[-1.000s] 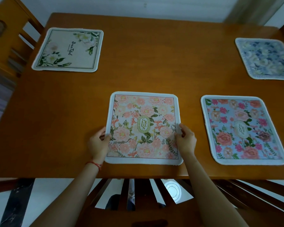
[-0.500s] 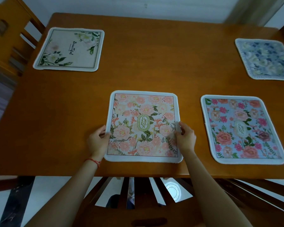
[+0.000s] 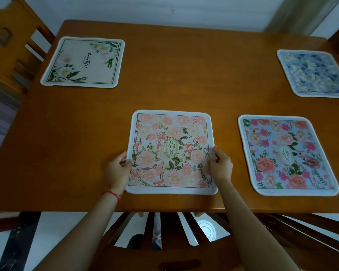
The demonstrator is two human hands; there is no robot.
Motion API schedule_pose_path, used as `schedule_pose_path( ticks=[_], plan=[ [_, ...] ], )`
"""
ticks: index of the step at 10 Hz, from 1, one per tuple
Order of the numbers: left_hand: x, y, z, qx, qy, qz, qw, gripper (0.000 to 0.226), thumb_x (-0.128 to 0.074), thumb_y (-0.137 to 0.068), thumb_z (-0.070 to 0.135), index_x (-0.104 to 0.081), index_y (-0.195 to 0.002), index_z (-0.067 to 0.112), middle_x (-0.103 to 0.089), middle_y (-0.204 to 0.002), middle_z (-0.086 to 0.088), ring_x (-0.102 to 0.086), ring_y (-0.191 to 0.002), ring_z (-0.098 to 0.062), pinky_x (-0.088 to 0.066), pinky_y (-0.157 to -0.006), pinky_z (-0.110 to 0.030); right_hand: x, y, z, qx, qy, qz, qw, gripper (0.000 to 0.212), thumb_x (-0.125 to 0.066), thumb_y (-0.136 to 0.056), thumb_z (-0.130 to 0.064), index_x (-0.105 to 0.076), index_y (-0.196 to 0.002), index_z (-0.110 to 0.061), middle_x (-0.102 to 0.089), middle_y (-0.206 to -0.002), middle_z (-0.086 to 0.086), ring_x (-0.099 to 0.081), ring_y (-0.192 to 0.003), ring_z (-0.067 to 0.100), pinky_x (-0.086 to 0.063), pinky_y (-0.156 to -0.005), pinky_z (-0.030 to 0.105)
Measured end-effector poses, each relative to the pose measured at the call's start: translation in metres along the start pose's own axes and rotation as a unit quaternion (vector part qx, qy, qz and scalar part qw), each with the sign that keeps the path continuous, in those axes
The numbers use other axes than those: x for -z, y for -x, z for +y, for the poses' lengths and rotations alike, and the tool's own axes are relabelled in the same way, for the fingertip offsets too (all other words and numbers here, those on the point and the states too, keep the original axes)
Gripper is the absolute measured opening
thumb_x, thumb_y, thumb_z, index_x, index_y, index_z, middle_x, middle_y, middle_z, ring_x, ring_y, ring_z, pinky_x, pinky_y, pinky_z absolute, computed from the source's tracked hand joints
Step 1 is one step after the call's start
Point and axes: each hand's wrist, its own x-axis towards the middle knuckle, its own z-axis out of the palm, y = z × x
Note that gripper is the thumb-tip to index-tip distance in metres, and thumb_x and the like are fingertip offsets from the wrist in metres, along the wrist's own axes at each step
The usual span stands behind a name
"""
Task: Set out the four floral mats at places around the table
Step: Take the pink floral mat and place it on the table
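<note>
I hold the pink floral mat (image 3: 171, 151) by its two side borders, flat on the tabletop (image 3: 184, 75) at the middle of the near edge. My left hand (image 3: 118, 168) pinches the mat's left border, thumb on top and fingers curled at the rim. My right hand (image 3: 221, 165) pinches the right border the same way, thumb pressed onto the white margin. The mat lies square to the near edge, its lower border just short of it. A red string (image 3: 114, 194) circles my left wrist.

To the right, near the near right corner, the blue mat with pink roses (image 3: 286, 155) lies flat, well apart from my right hand. At the far left corner sits the cream mat with white blooms (image 3: 83, 62), close to the left edge. At the far right edge lies the pale blue-and-white mat (image 3: 315, 73), partly cut off by the frame. A wooden chair (image 3: 6, 45) stands beyond the far left corner, and another chair back (image 3: 164, 231) shows beneath the near edge between my forearms.
</note>
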Motion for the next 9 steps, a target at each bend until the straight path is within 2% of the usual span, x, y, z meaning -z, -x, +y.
schedule_pose_path(
  ticks=[2, 4, 5, 6, 7, 8, 9],
  plan=[
    [0.003, 0.002, 0.000, -0.011, -0.011, -0.009, 1.000, 0.042, -0.060, -0.085, 0.005, -0.051, -0.126, 0.002, -0.061, -0.121, -0.018, -0.061, -0.104, -0.030, -0.053, -0.087, -0.048, 0.004, 0.003, -0.006, -0.018, -0.010, -0.023, 1.000, 0.048, -0.056, -0.084, -0.006, -0.048, -0.131, -0.013, -0.054, -0.132, 0.005, -0.049, -0.121, 0.027, -0.045, -0.097, 0.049],
    [0.008, 0.008, 0.006, -0.064, -0.051, -0.031, 0.996, 0.039, -0.055, -0.088, 0.008, -0.051, -0.127, 0.003, -0.059, -0.125, -0.014, -0.058, -0.112, -0.030, -0.049, -0.094, -0.043, 0.005, 0.015, -0.016, -0.022, -0.005, -0.024, 0.999, 0.046, -0.053, -0.085, -0.010, -0.047, -0.131, -0.010, -0.054, -0.131, 0.009, -0.049, -0.120, 0.031, -0.046, -0.096, 0.051],
    [0.010, 0.014, 0.013, -0.108, -0.094, -0.042, 0.989, 0.041, -0.056, -0.088, 0.009, -0.050, -0.128, 0.004, -0.056, -0.129, -0.014, -0.053, -0.118, -0.031, -0.046, -0.098, -0.043, 0.004, 0.024, -0.026, 0.008, 0.018, -0.021, 1.000, 0.043, -0.054, -0.088, -0.011, -0.048, -0.130, -0.008, -0.051, -0.135, 0.010, -0.042, -0.127, 0.029, -0.038, -0.105, 0.045],
    [0.012, 0.017, 0.021, -0.181, -0.131, -0.065, 0.973, 0.042, -0.058, -0.087, 0.007, -0.050, -0.128, 0.004, -0.055, -0.129, -0.013, -0.047, -0.123, -0.030, -0.039, -0.103, -0.040, 0.004, 0.033, -0.040, 0.041, 0.039, -0.028, 0.998, 0.043, -0.053, -0.090, -0.017, -0.046, -0.132, -0.009, -0.048, -0.137, 0.007, -0.036, -0.131, 0.023, -0.034, -0.104, 0.037],
    [0.016, 0.015, 0.025, -0.217, -0.177, -0.094, 0.955, 0.046, -0.059, -0.086, 0.014, -0.047, -0.130, 0.010, -0.053, -0.132, -0.010, -0.042, -0.126, -0.028, -0.035, -0.107, -0.041, 0.007, 0.041, -0.056, 0.085, 0.065, -0.042, 0.993, 0.044, -0.052, -0.091, -0.020, -0.045, -0.133, -0.009, -0.046, -0.139, 0.007, -0.033, -0.132, 0.022, -0.031, -0.106, 0.037],
    [0.020, 0.020, 0.033, -0.224, -0.206, -0.097, 0.948, 0.049, -0.056, -0.089, 0.017, -0.042, -0.134, 0.007, -0.045, -0.138, -0.012, -0.034, -0.131, -0.028, -0.027, -0.109, -0.036, 0.007, 0.042, -0.064, 0.153, 0.140, -0.070, 0.976, 0.044, -0.050, -0.092, -0.026, -0.045, -0.133, -0.012, -0.042, -0.143, 0.007, -0.031, -0.134, 0.022, -0.029, -0.109, 0.037],
    [0.025, 0.031, 0.046, -0.261, -0.263, -0.083, 0.925, 0.050, -0.050, -0.092, 0.024, -0.036, -0.137, 0.007, -0.041, -0.142, -0.011, -0.031, -0.134, -0.025, -0.025, -0.110, -0.035, 0.012, 0.046, -0.077, 0.193, 0.208, -0.098, 0.954, 0.045, -0.046, -0.094, -0.030, -0.041, -0.136, -0.015, -0.035, -0.148, 0.005, -0.027, -0.137, 0.022, -0.025, -0.111, 0.038]
  ],
)
